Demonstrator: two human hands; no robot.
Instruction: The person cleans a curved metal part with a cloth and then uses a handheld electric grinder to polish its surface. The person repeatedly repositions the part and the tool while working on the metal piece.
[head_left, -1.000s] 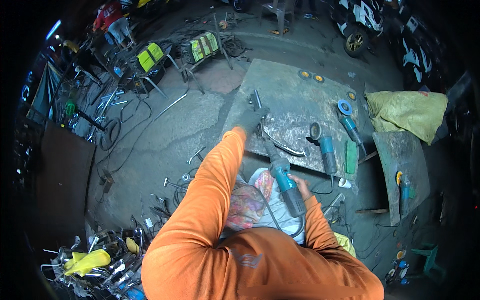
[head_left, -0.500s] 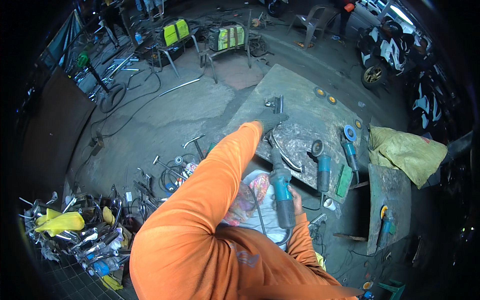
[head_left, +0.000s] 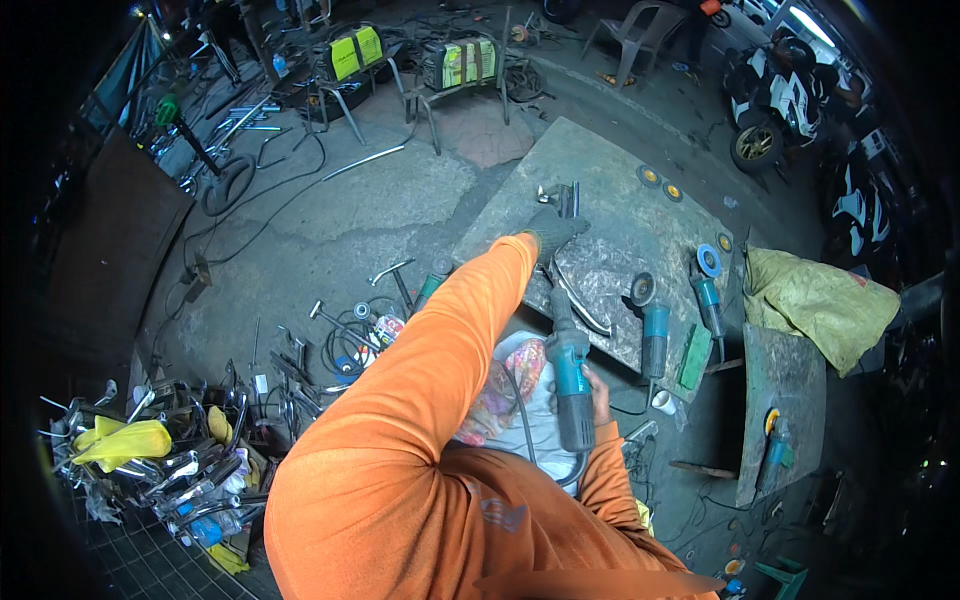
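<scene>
My left hand [head_left: 556, 232], in a dark glove, is closed on a bent metal pipe [head_left: 585, 308] lying at the near edge of the work board. Beyond the glove a short metal tube with a bracket [head_left: 571, 196] sticks out; whether it is one piece with the pipe is hidden by the hand. My bare right hand [head_left: 599, 393] wraps the side of a teal and black power grinder [head_left: 570, 385]. The grinder's narrow front end points away from me, beside the pipe. Its cord hangs by my lap.
On the scuffed board [head_left: 600, 165] lie a disc grinder [head_left: 655, 325], another with a blue disc [head_left: 707, 290], a green block [head_left: 692, 360] and loose discs [head_left: 649, 177]. A yellowish sack [head_left: 815, 305] is at right. Metal parts [head_left: 190, 480] are heaped at left; welding machines [head_left: 465, 63] stand behind.
The whole view has shifted slightly. Both hands keep their holds, with the gloved fingers a little further across the metal piece.
</scene>
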